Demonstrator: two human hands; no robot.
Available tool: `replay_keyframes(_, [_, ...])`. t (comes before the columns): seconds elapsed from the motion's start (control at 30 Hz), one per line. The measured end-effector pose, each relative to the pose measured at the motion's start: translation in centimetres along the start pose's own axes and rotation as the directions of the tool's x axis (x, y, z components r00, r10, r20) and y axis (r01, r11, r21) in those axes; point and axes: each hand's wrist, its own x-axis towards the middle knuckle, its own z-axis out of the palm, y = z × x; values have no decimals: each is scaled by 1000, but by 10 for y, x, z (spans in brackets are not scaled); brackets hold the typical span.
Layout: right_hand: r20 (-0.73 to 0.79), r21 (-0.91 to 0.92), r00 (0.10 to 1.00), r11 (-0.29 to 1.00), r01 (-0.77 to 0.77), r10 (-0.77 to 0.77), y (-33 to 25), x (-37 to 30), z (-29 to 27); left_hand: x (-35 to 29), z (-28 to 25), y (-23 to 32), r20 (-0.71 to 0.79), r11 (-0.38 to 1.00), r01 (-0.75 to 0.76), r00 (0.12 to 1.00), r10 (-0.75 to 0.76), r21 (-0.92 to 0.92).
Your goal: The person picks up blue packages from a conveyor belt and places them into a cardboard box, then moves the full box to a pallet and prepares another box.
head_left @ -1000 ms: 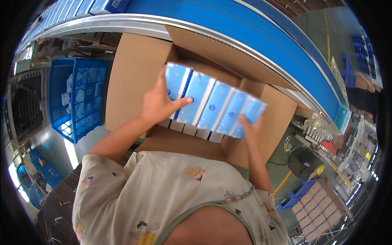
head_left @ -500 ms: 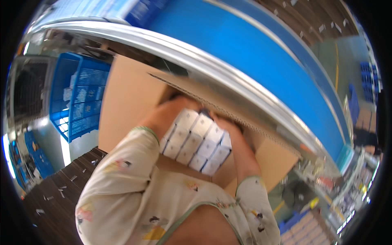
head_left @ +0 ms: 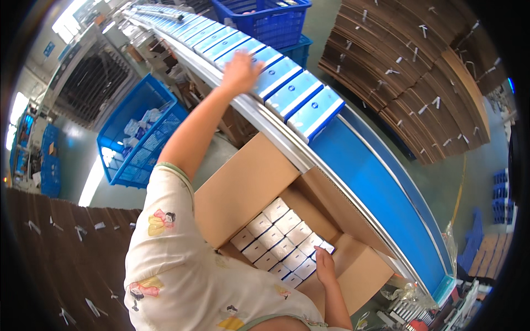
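Note:
My left hand [head_left: 242,73] is stretched out over a row of blue-and-white boxes [head_left: 282,79] standing along a conveyor. Its fingers look spread and slightly blurred, touching or just above the boxes near its middle. Down in front of me an uncovered cardboard carton [head_left: 248,185] holds several rows of packed boxes [head_left: 283,237] with their white ends up. My right hand [head_left: 325,266] is inside the carton at the right side of the packed boxes, fingers extended against the end one; part of the hand is hidden by it.
The blue conveyor belt [head_left: 381,190] runs along the carton's far side. Blue crates [head_left: 144,132] stand at the left, and another blue basket [head_left: 270,25] is behind the conveyor. Stacks of flat cardboard [head_left: 406,77] rise at the upper right and lower left [head_left: 66,259].
My left hand has left the carton and reached up-left to the conveyor boxes. My right hand stays in the carton. The view has shifted, bringing the row of boxes into sight.

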Motion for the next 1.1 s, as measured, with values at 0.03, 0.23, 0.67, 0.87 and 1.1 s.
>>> replay_keyframes(0.03, [-12, -22, 1000, 1000, -5, 4, -12, -11, -5, 13, 5, -16, -95, 992, 82, 991, -91, -94])
replay_keyframes(0.23, [-160, 214, 986, 973, 85, -51, -105, -21, -57, 42, -10, 0, 288, 994, 112, 951, -113, 19])
replay_keyframes(0.67, [-474, 458, 878, 871, 177, 70, -134, 104, -169, -53, 17, 149, 551, 775, 130, 775, 309, -618])
replay_keyframes(0.87, [-736, 231, 672, 899, 373, -89, -163, 25, -184, -86, -44, 141, 122, 658, -214, 897, 426, -722])
replay_keyframes(1.1, [-734, 392, 675, 861, 323, 80, -125, -94, -85, -233, -107, 109, 354, 664, 1, 847, 397, -748])
